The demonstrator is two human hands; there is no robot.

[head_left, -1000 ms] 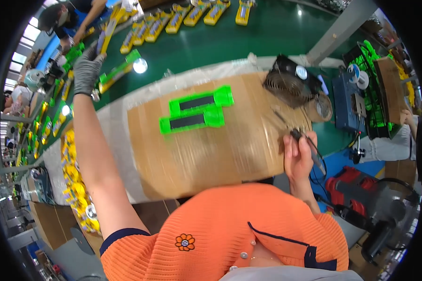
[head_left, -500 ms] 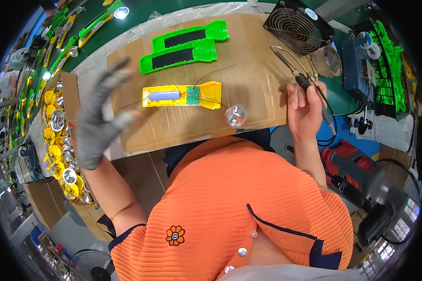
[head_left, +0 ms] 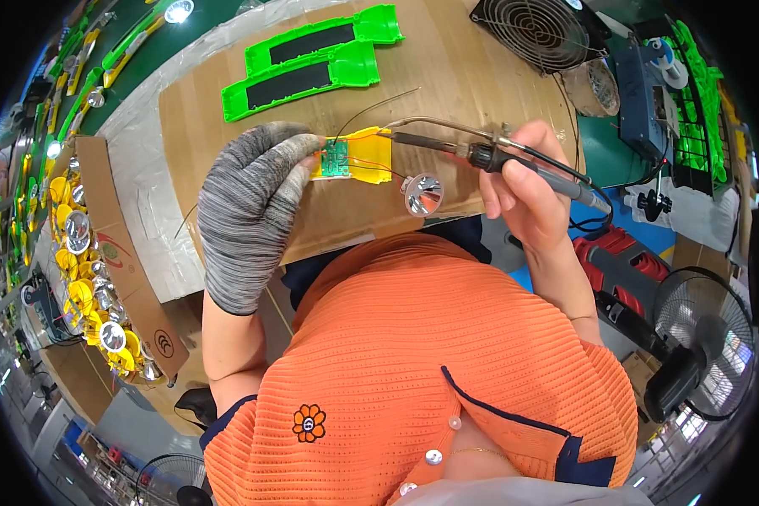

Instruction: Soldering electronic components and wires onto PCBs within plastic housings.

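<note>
My left hand (head_left: 257, 207), in a grey knit glove, pinches its fingertips together beside the green circuit board (head_left: 336, 158). What they grip is hidden. This hand covers the left part of the yellow flashlight housing (head_left: 375, 156), where the board lies. My right hand (head_left: 527, 185), bare, is closed around a soldering iron (head_left: 489, 158) with a thin curved metal tube along it. The iron's tip is over the housing's right part, just right of the board. Thin wires run from the board to a clear round reflector (head_left: 423, 195). Another dark wire sticks up from the board.
Two green housing halves (head_left: 299, 84) with black inserts lie at the back of the cardboard (head_left: 455, 76). A black fan (head_left: 535, 34) and a blue soldering station (head_left: 641, 105) stand back right. At left, a carton (head_left: 131, 270) adjoins many yellow reflector parts (head_left: 80, 295).
My left hand has moved right and down onto the housing, its spread fingers now pinched together. My right hand has brought the soldering iron left, lowering its tip over the housing.
</note>
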